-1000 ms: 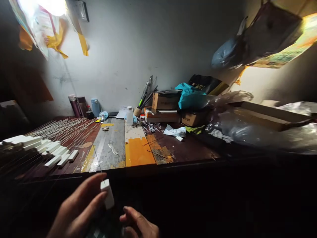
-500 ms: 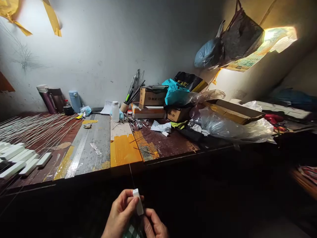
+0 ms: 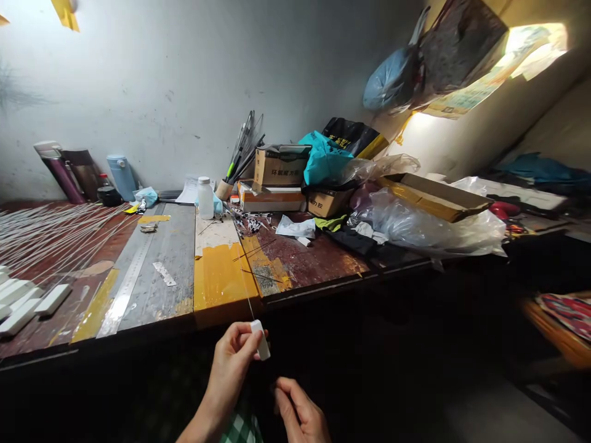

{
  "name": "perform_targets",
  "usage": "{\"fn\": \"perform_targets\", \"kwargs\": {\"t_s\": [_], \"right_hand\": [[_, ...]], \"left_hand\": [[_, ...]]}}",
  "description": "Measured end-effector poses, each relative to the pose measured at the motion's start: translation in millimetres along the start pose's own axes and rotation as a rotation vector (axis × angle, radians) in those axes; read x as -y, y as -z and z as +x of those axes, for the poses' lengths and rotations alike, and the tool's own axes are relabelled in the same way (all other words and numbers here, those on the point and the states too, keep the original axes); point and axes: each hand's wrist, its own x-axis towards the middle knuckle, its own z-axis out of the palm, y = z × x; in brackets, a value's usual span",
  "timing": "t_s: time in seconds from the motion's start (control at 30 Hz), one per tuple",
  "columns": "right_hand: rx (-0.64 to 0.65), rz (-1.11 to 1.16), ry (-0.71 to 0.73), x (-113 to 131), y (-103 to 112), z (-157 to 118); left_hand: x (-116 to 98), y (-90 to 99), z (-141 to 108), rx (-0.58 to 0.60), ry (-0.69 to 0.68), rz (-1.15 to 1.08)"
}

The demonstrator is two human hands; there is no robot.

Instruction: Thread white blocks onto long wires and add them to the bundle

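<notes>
My left hand point(image 3: 229, 360) pinches a small white block point(image 3: 262, 346) between thumb and fingers, in front of the table's edge. A thin rod point(image 3: 250, 303) sticks up from the block's top end and reaches over the yellow-taped strip. Lower and to the right, my right hand point(image 3: 302, 411) is apart from the block, its thumb and fingers curled together. Whatever may be between those fingertips is too dark and small to make out. Several similar white blocks point(image 3: 52, 299) lie at the table's left end, near many long thin rods point(image 3: 60, 231).
A steel ruler point(image 3: 124, 292) lies along a grey board. Behind stand a white bottle point(image 3: 205, 198), flasks point(image 3: 122, 177) and a cardboard box point(image 3: 282, 166). Plastic bags point(image 3: 397, 215) and an open carton point(image 3: 434, 195) crowd the right. Bags point(image 3: 462, 49) hang on the wall.
My left hand has risen slightly with the white block. My right hand has moved away from the block, down and to the right. The view has shifted right and down.
</notes>
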Motion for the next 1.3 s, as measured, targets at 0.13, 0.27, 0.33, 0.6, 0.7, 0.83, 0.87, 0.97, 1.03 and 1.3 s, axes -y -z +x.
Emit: {"fn": "perform_targets", "kwargs": {"t_s": [0.13, 0.27, 0.33, 0.6, 0.7, 0.83, 0.87, 0.97, 1.03, 1.3], "right_hand": [[0.06, 0.008, 0.01, 4, 0, 15], [0.072, -0.099, 0.025, -3, -6, 24], [0.052, -0.145, 0.057, -6, -9, 27], [0.177, -0.138, 0.104, 7, -6, 36], [0.236, -0.147, 0.083, 12, -4, 35], [0.269, -0.123, 0.035, 14, -7, 33], [0.273, -0.117, 0.029, 16, -8, 33], [0.288, -0.102, 0.055, 22, -9, 34], [0.309, -0.092, 0.069, 28, -8, 35], [0.447, -0.054, -0.054, 37, -12, 37]], "left_hand": [[11, -5.3, 0, 0.005, 0.013, -0.008], [10, -1.2, 8, -0.071, -0.052, 0.021], [9, 1.6, 12, -0.088, -0.056, 0.024], [21, 11.0, 19, -0.118, -0.011, -0.017], [20, 14.1, 17, -0.117, -0.005, -0.041], [13, 18.2, 15, -0.135, 0.011, -0.05], [12, 19.4, 14, -0.139, 0.015, -0.046], [6, 23.2, 11, -0.142, 0.019, -0.05], [3, 25.4, 9, -0.152, 0.023, -0.059], [-4, 34.3, 1, -0.217, 0.064, -0.067]]}}
